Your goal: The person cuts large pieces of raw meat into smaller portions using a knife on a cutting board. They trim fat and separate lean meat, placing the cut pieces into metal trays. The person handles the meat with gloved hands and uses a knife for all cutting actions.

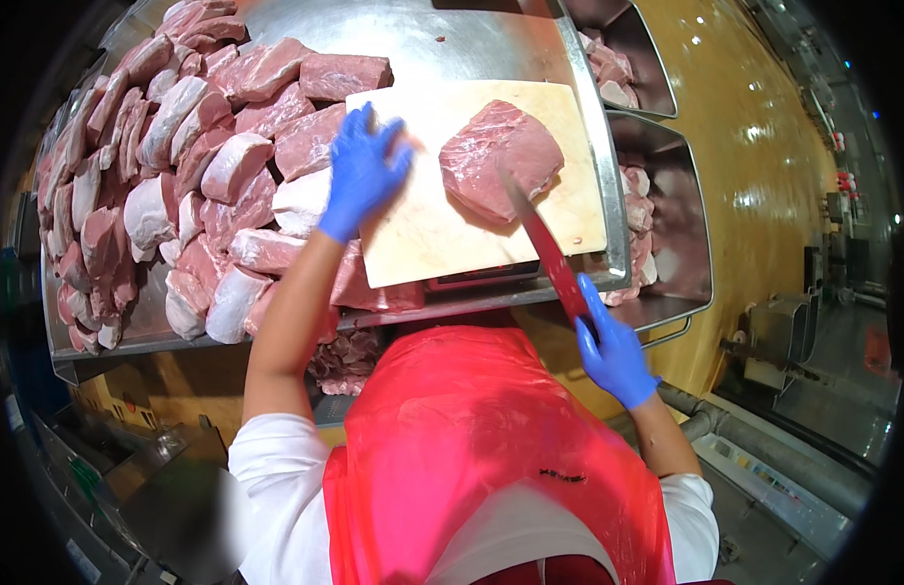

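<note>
A thick slab of raw pink meat (486, 161) lies on the right half of a cream cutting board (413, 239). My right hand (615, 353), in a blue glove, is wrapped round a long knife (551, 252). The blade looks red along most of its length, and its tip is over the right side of the slab; whether it touches, I cannot tell. Over the board's left edge is my blue-gloved left hand (366, 174), fingers spread and slightly blurred. It holds nothing and is apart from the slab, close to the piled meat.
Many meat pieces (237, 166) are heaped across the left of the steel table (471, 49). Metal bins (681, 244) with more meat stand along its right side. Part of a dark device (483, 275) shows below the board's near edge. Meat scraps (345, 361) lie lower, beside my red apron.
</note>
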The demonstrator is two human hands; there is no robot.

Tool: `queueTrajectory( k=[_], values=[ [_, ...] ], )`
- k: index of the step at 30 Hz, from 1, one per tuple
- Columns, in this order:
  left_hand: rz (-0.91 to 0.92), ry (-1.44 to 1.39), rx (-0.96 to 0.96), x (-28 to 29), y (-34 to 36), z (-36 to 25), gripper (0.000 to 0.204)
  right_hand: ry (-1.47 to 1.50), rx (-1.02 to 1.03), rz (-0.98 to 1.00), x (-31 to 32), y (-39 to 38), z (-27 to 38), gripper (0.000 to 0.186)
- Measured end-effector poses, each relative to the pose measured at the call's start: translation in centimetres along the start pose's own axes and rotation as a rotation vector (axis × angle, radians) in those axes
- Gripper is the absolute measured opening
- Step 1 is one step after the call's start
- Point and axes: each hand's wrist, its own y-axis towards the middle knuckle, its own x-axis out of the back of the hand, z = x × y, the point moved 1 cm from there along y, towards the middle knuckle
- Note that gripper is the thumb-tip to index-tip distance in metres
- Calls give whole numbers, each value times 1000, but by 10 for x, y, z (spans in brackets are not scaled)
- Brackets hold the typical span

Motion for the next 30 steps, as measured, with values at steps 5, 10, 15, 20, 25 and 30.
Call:
queueTrajectory(
  k=[5,10,15,20,25,30],
  values=[
    [-134,-718,769,16,9,68,20,468,99,-12,-18,116,34,66],
    [-307,-851,730,66,-87,-24,10,222,166,106,-30,123,-3,67],
    [-383,-927,795,58,-126,-105,17,142,214,368,20,44,-76,68],
    [-279,-621,554,7,-66,-165,28,168,186,314,61,32,-101,65],
    [-183,-738,696,0,-62,-119,23,363,66,121,42,60,-74,65],
    [-122,-921,674,-1,-67,-116,16,327,252,41,-19,139,10,69]
  ],
)
